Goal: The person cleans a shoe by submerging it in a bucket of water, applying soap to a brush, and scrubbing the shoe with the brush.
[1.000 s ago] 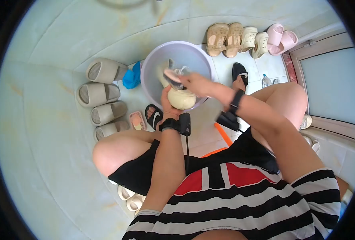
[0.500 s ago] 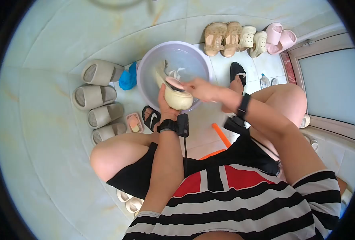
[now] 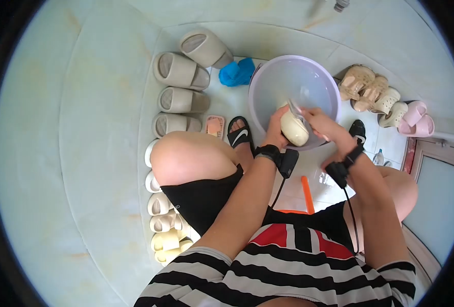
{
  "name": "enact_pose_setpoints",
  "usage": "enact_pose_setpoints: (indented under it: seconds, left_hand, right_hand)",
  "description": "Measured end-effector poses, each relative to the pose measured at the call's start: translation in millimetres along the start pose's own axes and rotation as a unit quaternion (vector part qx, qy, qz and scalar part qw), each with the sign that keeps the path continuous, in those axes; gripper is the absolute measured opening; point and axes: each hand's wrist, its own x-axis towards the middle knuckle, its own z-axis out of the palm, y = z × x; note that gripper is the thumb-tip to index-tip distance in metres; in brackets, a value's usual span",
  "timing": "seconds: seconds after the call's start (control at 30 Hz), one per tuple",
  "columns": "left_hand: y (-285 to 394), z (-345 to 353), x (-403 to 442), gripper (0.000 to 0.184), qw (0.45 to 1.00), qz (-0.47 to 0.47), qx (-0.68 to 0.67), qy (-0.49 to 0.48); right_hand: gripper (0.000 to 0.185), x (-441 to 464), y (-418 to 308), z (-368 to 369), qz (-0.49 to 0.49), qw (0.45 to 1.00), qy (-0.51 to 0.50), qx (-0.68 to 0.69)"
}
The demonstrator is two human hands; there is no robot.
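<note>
Over the near rim of a pale purple basin (image 3: 254, 110) with water in it, my left hand (image 3: 275, 129) grips a cream-coloured shoe (image 3: 294, 129) from its left side. The rounded end of the shoe points toward me. My right hand (image 3: 323, 124) is closed at the shoe's right side, round a brush-like tool (image 3: 295, 109) that touches the shoe's opening. The tool is partly hidden by the fingers and the shoe.
Grey slippers (image 3: 177, 70) line the left wall, beside a blue cloth-like item (image 3: 237, 71) and a pink soap dish (image 3: 214, 126). Brown clogs (image 3: 357, 81) and pink slippers (image 3: 416, 118) stand at the right. An orange bar (image 3: 307, 194) lies between my legs.
The view has turned, so the basin and both hands appear further right. The shoe is still in my left hand, and my right hand with the tool is now at its right side.
</note>
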Motion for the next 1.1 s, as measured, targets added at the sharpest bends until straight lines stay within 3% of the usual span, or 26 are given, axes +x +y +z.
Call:
enact_pose_setpoints:
  seconds: [0.03,0.13,0.27,0.33,0.37,0.4,0.43,0.5,0.53,0.6,0.63,0.7,0.83,0.9,0.97,1.03,1.1]
  left_hand:
    - [-4,-1,3,0.034,1.000,0.017,-0.007,-0.021]
    - [-2,10,-11,0.035,0.999,0.000,-0.011,-0.036]
    - [-3,19,-13,0.035,0.998,0.020,0.049,-0.046]
    - [-2,17,-11,0.034,0.997,0.014,0.061,-0.053]
    - [-3,17,-11,0.033,0.996,0.016,0.075,-0.050]
    - [-4,16,-12,0.033,0.996,0.013,0.077,-0.051]
    - [-4,15,-14,0.033,0.994,-0.005,0.097,-0.050]
    - [-1,21,-16,0.036,0.991,-0.022,0.128,-0.028]
    - [-3,18,-15,0.036,0.990,-0.030,0.136,-0.030]
    - [-2,9,-10,0.038,0.995,-0.022,0.087,-0.033]
    - [0,14,-11,0.038,0.995,-0.025,0.091,-0.039]
    - [-1,22,-18,0.033,0.998,0.014,0.064,-0.022]
    - [2,9,-10,0.038,0.994,0.001,0.101,-0.027]
    - [0,8,-13,0.036,0.993,0.013,0.118,-0.024]
    - [-1,14,-19,0.033,0.991,0.001,0.133,-0.035]
    - [-4,18,-19,0.037,0.990,-0.015,0.135,-0.022]
    - [-6,20,-22,0.037,0.989,0.004,0.150,-0.017]
  right_hand:
    - [0.040,-44,-35,-14,0.076,0.996,-0.044,-0.013]
    - [0.042,-85,-48,-40,0.138,0.985,-0.103,0.012]
    - [0.042,-86,-40,-32,0.086,0.993,-0.074,-0.017]
    - [0.040,-54,-30,-17,0.046,0.991,0.017,-0.122]
    - [0.039,-15,6,-12,-0.134,0.956,0.128,-0.230]
    - [0.039,16,34,-7,-0.304,0.866,0.229,-0.325]
    - [0.039,23,32,-3,-0.302,0.866,0.235,-0.321]
    - [0.038,33,21,8,-0.198,0.894,0.271,-0.297]
    - [0.038,20,14,6,-0.192,0.895,0.279,-0.290]
    - [0.037,-31,-24,-5,0.006,0.992,0.078,-0.098]
    - [0.037,-53,-34,-11,0.005,0.992,0.085,-0.097]
    - [0.039,-90,-38,-21,0.048,0.997,-0.032,-0.054]
    - [0.042,-97,-35,-24,0.071,0.996,-0.041,-0.044]
    - [0.038,-71,-40,-15,0.003,0.988,0.010,-0.152]
    - [0.033,-15,-5,-14,-0.225,0.913,0.130,-0.315]
    - [0.030,15,-6,-6,-0.209,0.894,0.174,-0.356]
    - [0.029,24,9,0,-0.302,0.850,0.258,-0.347]
